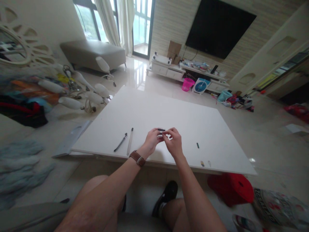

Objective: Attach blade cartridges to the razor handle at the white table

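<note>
Above the front part of the white table (169,109), my left hand (152,140) grips a small black-and-silver piece (161,130). A brown-strapped watch is on that wrist. My right hand (174,141) has thumb and fingers pinched together at the piece's right side, touching it. Fingers hide much of it, so its kind does not show. To the left of my hands lie a dark, pen-like tool (120,142) and a slim whitish stick with a black tip (130,141). To the right lies a short dark green strip (198,145).
Near the table's front right edge are a small yellow-and-dark piece (202,163) and a tiny pale loop-shaped piece (209,163). A red stool (231,188) stands by that corner. On the left are a lamp with several white shades (72,103) and piled clothes (26,106).
</note>
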`<state>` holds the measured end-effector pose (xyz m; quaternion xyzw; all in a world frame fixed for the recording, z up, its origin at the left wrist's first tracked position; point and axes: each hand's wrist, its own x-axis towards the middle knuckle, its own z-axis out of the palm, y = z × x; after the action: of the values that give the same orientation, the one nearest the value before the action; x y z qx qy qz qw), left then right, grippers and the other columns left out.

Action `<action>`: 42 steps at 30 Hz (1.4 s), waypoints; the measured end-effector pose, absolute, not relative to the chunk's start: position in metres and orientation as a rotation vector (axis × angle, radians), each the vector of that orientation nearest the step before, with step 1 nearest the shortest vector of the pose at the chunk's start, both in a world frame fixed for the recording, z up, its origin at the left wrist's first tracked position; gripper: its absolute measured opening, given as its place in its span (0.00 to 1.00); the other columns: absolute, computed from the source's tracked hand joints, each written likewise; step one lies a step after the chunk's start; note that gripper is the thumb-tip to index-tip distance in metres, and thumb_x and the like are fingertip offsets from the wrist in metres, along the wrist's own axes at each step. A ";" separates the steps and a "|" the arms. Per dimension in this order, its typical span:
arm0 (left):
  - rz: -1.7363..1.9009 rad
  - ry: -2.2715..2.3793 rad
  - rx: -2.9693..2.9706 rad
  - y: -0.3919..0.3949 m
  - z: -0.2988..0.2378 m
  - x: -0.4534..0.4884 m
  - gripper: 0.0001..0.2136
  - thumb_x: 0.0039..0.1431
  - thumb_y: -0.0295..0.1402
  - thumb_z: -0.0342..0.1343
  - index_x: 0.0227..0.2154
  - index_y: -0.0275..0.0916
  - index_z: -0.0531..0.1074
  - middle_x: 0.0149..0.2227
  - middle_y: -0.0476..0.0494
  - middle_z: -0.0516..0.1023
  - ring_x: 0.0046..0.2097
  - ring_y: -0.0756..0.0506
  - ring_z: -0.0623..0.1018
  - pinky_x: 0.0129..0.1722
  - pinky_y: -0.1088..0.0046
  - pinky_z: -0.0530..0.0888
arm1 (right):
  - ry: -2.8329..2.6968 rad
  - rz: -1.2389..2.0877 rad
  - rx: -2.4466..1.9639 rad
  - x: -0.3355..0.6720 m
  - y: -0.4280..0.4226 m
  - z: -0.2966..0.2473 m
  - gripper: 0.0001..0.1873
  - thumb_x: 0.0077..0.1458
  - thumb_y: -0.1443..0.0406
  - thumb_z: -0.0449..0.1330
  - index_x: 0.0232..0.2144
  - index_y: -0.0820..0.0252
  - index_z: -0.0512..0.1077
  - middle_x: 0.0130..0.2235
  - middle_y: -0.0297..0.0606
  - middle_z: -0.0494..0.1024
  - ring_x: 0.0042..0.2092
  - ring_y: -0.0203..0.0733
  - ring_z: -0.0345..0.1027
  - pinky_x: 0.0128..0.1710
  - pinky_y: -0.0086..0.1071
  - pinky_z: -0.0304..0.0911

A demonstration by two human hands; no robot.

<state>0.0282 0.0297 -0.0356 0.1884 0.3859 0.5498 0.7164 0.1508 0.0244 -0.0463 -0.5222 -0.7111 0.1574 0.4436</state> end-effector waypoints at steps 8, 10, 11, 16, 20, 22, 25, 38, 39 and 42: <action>1.225 0.840 0.428 0.031 -0.038 0.027 0.07 0.53 0.20 0.50 0.31 0.32 0.72 0.33 0.39 0.78 0.32 0.46 0.79 0.35 0.70 0.76 | -1.722 0.417 -1.314 0.149 0.023 -0.042 0.07 0.54 0.71 0.58 0.35 0.58 0.76 0.36 0.36 0.72 0.38 0.39 0.69 0.33 0.31 0.64; 1.229 0.836 0.423 0.031 -0.038 0.027 0.06 0.53 0.20 0.51 0.31 0.32 0.72 0.33 0.39 0.78 0.33 0.46 0.79 0.35 0.71 0.76 | -1.714 0.416 -1.333 0.150 0.023 -0.042 0.08 0.54 0.71 0.57 0.35 0.58 0.75 0.37 0.37 0.72 0.38 0.39 0.69 0.33 0.31 0.64; 1.229 0.834 0.424 0.031 -0.038 0.027 0.06 0.53 0.20 0.51 0.30 0.32 0.72 0.32 0.39 0.78 0.33 0.46 0.79 0.35 0.71 0.76 | -1.709 0.415 -1.341 0.150 0.023 -0.042 0.09 0.55 0.71 0.56 0.35 0.58 0.75 0.37 0.37 0.72 0.39 0.40 0.69 0.33 0.31 0.64; 1.225 0.810 0.461 0.030 -0.039 0.027 0.03 0.54 0.22 0.55 0.30 0.33 0.72 0.34 0.40 0.78 0.33 0.47 0.79 0.37 0.70 0.76 | -1.701 0.428 -1.338 0.148 0.023 -0.041 0.09 0.55 0.70 0.55 0.37 0.58 0.74 0.40 0.39 0.73 0.39 0.40 0.70 0.31 0.31 0.64; 1.224 0.823 0.473 0.029 -0.041 0.027 0.04 0.53 0.22 0.55 0.32 0.33 0.72 0.35 0.38 0.79 0.34 0.46 0.80 0.39 0.69 0.76 | -1.709 0.440 -1.325 0.147 0.022 -0.042 0.11 0.55 0.71 0.54 0.38 0.58 0.74 0.41 0.39 0.75 0.40 0.41 0.71 0.32 0.31 0.65; 1.218 0.841 0.475 0.030 -0.041 0.027 0.05 0.53 0.22 0.55 0.33 0.33 0.72 0.35 0.38 0.79 0.34 0.46 0.80 0.38 0.69 0.76 | -1.708 0.440 -1.326 0.148 0.023 -0.043 0.11 0.55 0.71 0.54 0.38 0.58 0.75 0.42 0.40 0.76 0.40 0.41 0.71 0.32 0.31 0.65; 1.215 0.868 0.472 0.031 -0.041 0.027 0.05 0.52 0.22 0.55 0.33 0.33 0.72 0.34 0.39 0.79 0.33 0.47 0.79 0.37 0.70 0.76 | -1.702 0.447 -1.323 0.149 0.024 -0.045 0.12 0.55 0.71 0.54 0.39 0.58 0.75 0.41 0.39 0.77 0.40 0.41 0.71 0.32 0.31 0.65; 1.210 0.911 0.528 0.031 -0.044 0.029 0.04 0.55 0.21 0.55 0.34 0.33 0.71 0.33 0.39 0.78 0.31 0.47 0.79 0.35 0.71 0.76 | -1.690 0.473 -1.348 0.151 0.026 -0.048 0.12 0.53 0.71 0.54 0.38 0.58 0.75 0.40 0.39 0.78 0.39 0.41 0.72 0.32 0.31 0.65; 1.206 0.912 0.525 0.031 -0.045 0.029 0.04 0.55 0.21 0.54 0.34 0.33 0.71 0.33 0.39 0.78 0.31 0.47 0.79 0.35 0.71 0.76 | -1.691 0.474 -1.350 0.151 0.026 -0.048 0.12 0.53 0.71 0.54 0.38 0.58 0.75 0.40 0.39 0.78 0.39 0.41 0.72 0.32 0.31 0.65; 1.193 0.928 0.503 0.032 -0.045 0.030 0.04 0.55 0.21 0.55 0.33 0.33 0.71 0.32 0.40 0.78 0.30 0.47 0.79 0.35 0.70 0.76 | -1.688 0.475 -1.354 0.152 0.026 -0.049 0.12 0.53 0.71 0.54 0.37 0.57 0.75 0.40 0.38 0.78 0.39 0.41 0.72 0.32 0.31 0.65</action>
<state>0.0297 0.0317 -0.0450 0.2259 0.4166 0.5354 0.6992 0.1518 0.0264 -0.0491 -0.5467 -0.6817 0.1917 0.4468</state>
